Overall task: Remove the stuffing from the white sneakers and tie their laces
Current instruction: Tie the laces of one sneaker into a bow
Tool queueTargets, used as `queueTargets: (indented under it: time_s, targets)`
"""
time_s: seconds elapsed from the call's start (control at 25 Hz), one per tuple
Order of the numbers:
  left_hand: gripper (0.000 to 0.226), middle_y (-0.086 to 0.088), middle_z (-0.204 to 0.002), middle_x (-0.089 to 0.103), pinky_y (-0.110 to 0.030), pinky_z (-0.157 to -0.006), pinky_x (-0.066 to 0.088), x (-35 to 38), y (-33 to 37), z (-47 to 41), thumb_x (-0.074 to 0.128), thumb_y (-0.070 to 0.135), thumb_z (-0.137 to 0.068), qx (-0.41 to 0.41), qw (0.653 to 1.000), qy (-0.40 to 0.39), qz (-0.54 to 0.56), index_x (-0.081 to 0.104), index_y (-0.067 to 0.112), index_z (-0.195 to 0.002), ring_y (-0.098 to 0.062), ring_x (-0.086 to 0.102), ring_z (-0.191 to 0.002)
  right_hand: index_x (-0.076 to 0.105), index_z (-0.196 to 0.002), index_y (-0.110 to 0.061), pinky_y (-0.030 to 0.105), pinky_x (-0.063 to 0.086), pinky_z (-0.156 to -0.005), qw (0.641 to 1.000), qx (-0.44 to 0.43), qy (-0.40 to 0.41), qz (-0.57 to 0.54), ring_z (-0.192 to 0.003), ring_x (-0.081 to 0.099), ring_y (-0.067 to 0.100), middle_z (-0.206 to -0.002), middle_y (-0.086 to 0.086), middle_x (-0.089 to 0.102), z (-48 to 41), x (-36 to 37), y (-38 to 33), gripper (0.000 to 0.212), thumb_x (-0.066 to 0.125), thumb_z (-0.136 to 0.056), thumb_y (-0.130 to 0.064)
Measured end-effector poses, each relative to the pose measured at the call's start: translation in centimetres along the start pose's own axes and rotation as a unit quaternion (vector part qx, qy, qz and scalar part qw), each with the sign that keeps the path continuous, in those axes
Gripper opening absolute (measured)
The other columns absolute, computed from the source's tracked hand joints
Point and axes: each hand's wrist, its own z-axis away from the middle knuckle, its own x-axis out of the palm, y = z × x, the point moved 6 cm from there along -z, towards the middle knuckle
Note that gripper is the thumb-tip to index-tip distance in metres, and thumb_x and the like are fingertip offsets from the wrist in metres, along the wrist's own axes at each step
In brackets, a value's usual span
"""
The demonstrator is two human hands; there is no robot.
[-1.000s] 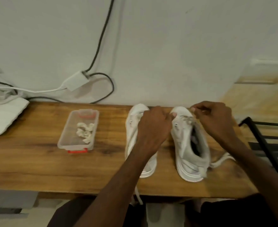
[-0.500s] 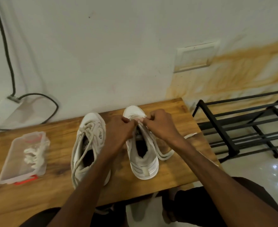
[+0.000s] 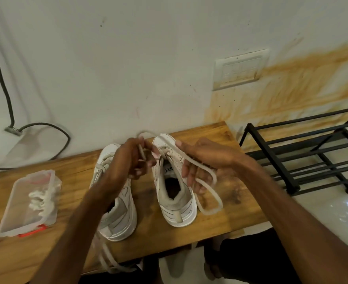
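- Holding the removed stuffing, a clear container lies at the table's left end.
- Untied, the left sneaker has its trailing lace hanging over the near edge.
- Above the right sneaker, the left hand pinches one strand of the working lace; the right hand grips the other strand.
- Step: tying the right sneaker. Next, cross and cinch the strands.
- Half a second earlier the hands met at the tongue; now they are apart.

Bench clearance
Open surface lies between the plastic box and the left sneaker; the wall closes the far side, the black rack the right.
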Motion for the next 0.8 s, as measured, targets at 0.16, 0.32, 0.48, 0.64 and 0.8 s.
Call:
queueTargets:
  time_s: [0.16, 0.32, 0.48, 0.64, 0.8]
  targets:
    - [0.104, 0.003, -0.053, 0.062, -0.025, -0.067, 0.048, -3.4, -1.9, 3.3, -0.004, 0.082, -0.078, -0.148, 0.887, -0.104, -0.424, 0.078, 0.02, -0.064, -0.01, 0.057, -0.054, 0.058, -0.064, -0.017, 0.034, 0.047, -0.077, 0.896, 0.073, 0.194, 0.393, -0.063, 0.063, 0.01, -0.054, -0.005, 0.064, -0.7, -3.9, 2.6, 0.055, 0.046, -0.088, -0.065]
    - [0.081, 0.002, -0.049, 0.066, -0.023, -0.063, 0.048, -3.8, 0.8, 2.6, 0.026, 0.076, -0.084, -0.057, 0.888, 0.031, -0.455, 0.076, 0.019, -0.055, -0.014, 0.064, -0.054, 0.069, -0.069, -0.007, 0.019, 0.035, -0.052, 0.932, -0.059, 0.262, 0.244, -0.05, 0.053, 0.008, -0.06, 0.004, 0.068, -3.0, -3.3, 0.4, 0.049, 0.062, -0.084, -0.053]
    - [0.037, -0.002, -0.064, 0.07, -0.026, -0.062, 0.046, -2.9, 2.0, -2.0, 0.053, 0.044, -0.095, 0.075, 0.894, 0.232, -0.375, 0.076, 0.018, -0.081, -0.02, 0.064, -0.063, 0.073, -0.091, -0.012, 0.026, 0.042, -0.071, 0.958, -0.085, 0.209, 0.178, -0.077, 0.06, 0.009, -0.09, 0.001, 0.071, -6.7, -0.6, -1.0, 0.028, 0.06, -0.091, -0.036]
    - [0.031, -0.008, -0.114, 0.071, -0.022, -0.085, 0.043, -0.3, -1.9, -5.8, 0.055, 0.004, -0.091, 0.074, 0.902, 0.157, -0.395, 0.069, 0.009, -0.118, -0.021, 0.066, -0.102, 0.073, -0.101, -0.015, 0.022, 0.038, -0.071, 0.949, -0.089, 0.213, 0.215, -0.085, 0.056, 0.009, -0.1, -0.002, 0.069, -8.5, 0.0, -0.4, 0.02, 0.059, -0.093, -0.028]
    - [0.024, -0.003, -0.11, 0.073, -0.014, -0.081, 0.045, -1.2, -3.1, -6.6, 0.065, 0.007, -0.086, 0.084, 0.906, 0.226, -0.349, 0.076, 0.016, -0.105, -0.013, 0.068, -0.091, 0.076, -0.094, -0.019, 0.015, 0.042, -0.066, 0.95, -0.099, 0.246, 0.163, -0.079, 0.06, 0.003, -0.088, -0.006, 0.07, -8.8, -0.7, 0.2, 0.011, 0.069, -0.085, -0.017]
